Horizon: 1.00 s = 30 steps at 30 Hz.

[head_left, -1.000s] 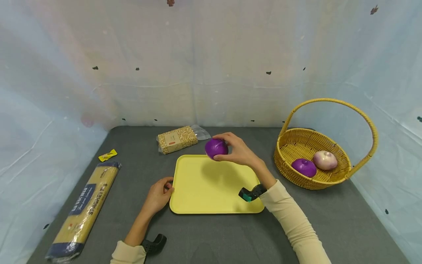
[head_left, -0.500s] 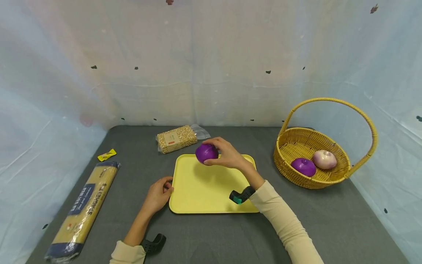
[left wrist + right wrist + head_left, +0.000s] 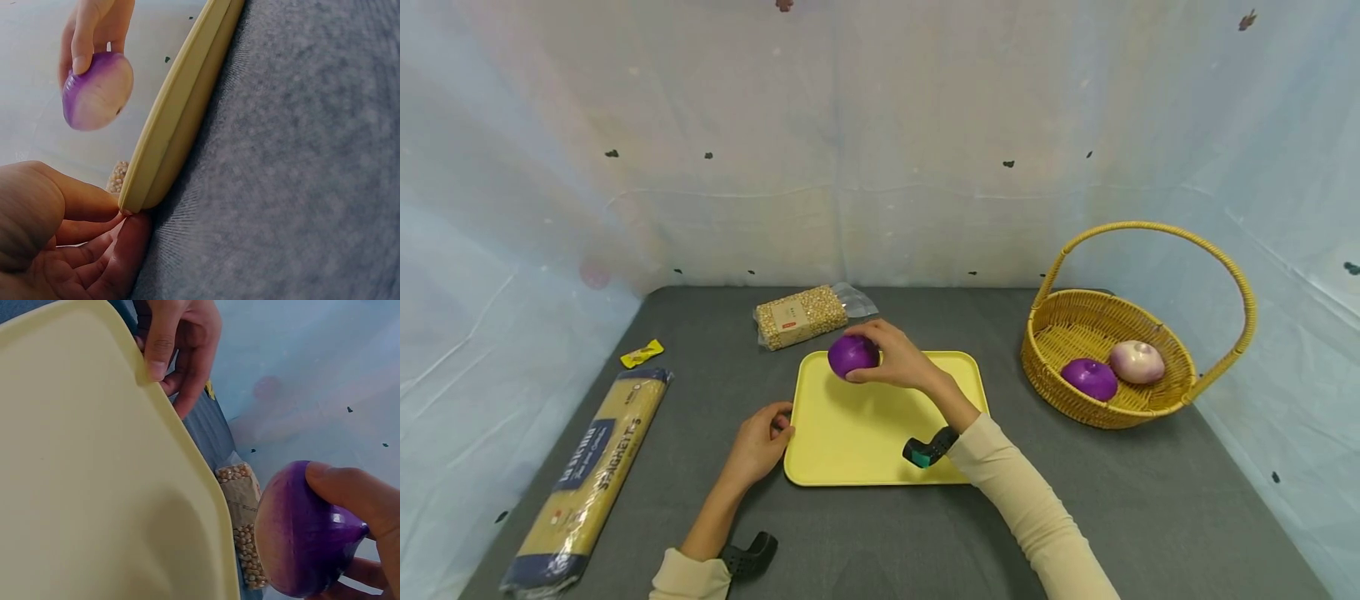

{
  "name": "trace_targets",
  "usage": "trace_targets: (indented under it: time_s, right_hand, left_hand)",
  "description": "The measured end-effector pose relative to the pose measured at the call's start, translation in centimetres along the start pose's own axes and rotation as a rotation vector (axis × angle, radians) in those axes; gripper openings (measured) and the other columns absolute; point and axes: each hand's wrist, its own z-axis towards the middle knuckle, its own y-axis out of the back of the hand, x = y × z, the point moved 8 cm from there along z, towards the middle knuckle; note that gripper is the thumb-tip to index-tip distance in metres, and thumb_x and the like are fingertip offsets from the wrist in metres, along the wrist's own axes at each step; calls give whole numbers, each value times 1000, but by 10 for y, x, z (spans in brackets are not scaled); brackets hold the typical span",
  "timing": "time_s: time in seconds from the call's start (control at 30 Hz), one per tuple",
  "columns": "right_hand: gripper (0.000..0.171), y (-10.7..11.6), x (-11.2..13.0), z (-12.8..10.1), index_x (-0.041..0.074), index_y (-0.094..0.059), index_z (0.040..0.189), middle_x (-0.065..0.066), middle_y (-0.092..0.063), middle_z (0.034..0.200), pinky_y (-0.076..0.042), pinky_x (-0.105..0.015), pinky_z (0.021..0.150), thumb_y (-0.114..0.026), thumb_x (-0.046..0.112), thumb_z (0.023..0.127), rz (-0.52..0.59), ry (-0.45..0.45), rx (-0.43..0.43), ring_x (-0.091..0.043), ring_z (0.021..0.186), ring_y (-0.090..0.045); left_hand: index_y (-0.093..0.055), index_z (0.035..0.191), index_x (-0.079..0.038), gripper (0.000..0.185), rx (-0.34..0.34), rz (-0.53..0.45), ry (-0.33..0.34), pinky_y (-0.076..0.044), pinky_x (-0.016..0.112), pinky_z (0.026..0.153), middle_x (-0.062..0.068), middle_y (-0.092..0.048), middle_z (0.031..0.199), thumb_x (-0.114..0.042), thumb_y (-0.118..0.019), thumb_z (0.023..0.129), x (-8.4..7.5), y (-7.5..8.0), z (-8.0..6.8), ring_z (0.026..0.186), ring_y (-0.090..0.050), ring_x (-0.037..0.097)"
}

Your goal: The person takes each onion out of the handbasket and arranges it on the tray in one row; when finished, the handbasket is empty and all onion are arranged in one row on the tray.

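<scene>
My right hand point(image 3: 897, 358) holds a shiny purple onion point(image 3: 850, 358) above the far left part of a yellow tray point(image 3: 857, 446). In the right wrist view the thumb lies on one side of the onion point(image 3: 303, 531), with fingers on the other. Its paler underside faces the left wrist view. At the tray's left edge, my left hand point(image 3: 758, 446) pinches the rim. The right wrist view shows that hand's thumb on top of the rim, with other fingers below it. The tray's upper surface holds nothing but the shadow of hand and onion.
At the right stands a wicker basket point(image 3: 1056, 400) with a tall handle, holding a purple onion point(image 3: 1090, 380) and a pale pinkish onion point(image 3: 1138, 362). Behind the tray lies a bag of corn kernels point(image 3: 803, 317). A spaghetti pack point(image 3: 591, 479) and a small yellow packet point(image 3: 642, 353) lie left.
My right hand has carried the purple onion leftward over the tray and slightly lower. The left hand has stayed at the tray's edge.
</scene>
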Motion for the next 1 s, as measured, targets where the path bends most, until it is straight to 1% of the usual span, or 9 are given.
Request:
trace_targets:
  time_s: [0.1, 0.23, 0.47, 0.6, 1.0]
  right_hand:
    - [67, -4, 0, 1, 14, -53, 131, -9, -48, 126, -47, -40, 86, -78, 36, 74, -13, 3, -6, -24, 112, -49]
    - [67, -9, -2, 4, 15, -52, 132, -8, -49, 124, -47, -39, 86, -77, 37, 74, -23, -3, -5, -23, 111, -49]
    - [67, -22, -7, 7, 19, -51, 132, -7, -48, 126, -46, -38, 87, -76, 40, 74, -26, -39, 22, -22, 112, -48]
    - [66, -26, -7, 9, 18, -52, 132, -8, -48, 126, -45, -39, 87, -77, 39, 74, -23, -44, 27, -23, 113, -47]
    - [66, -35, -7, 15, 17, -51, 132, -8, -48, 126, -45, -39, 89, -77, 37, 75, -7, -82, 30, -24, 114, -46]
  left_hand:
    - [-58, 117, 5, 33, -2, 7, 0, -41, 29, 60, 7, -57, 84, -1, -61, 85, 0, 0, 1, 67, -50, 13]
    - [-58, 117, 5, 33, -8, 12, -10, -41, 29, 60, 7, -57, 83, -1, -62, 85, 1, 0, 1, 67, -50, 13]
    - [-59, 116, 5, 32, -18, 7, -21, -41, 28, 60, 6, -58, 82, -1, -62, 85, 2, 0, 0, 66, -50, 12]
    - [-59, 116, 5, 32, -23, 10, -17, -41, 27, 60, 5, -57, 82, -1, -62, 85, 2, -1, 0, 65, -49, 11]
    - [-59, 116, 5, 32, -9, 7, -6, -41, 28, 60, 6, -57, 82, -4, -61, 85, 3, -1, 0, 66, -50, 13]
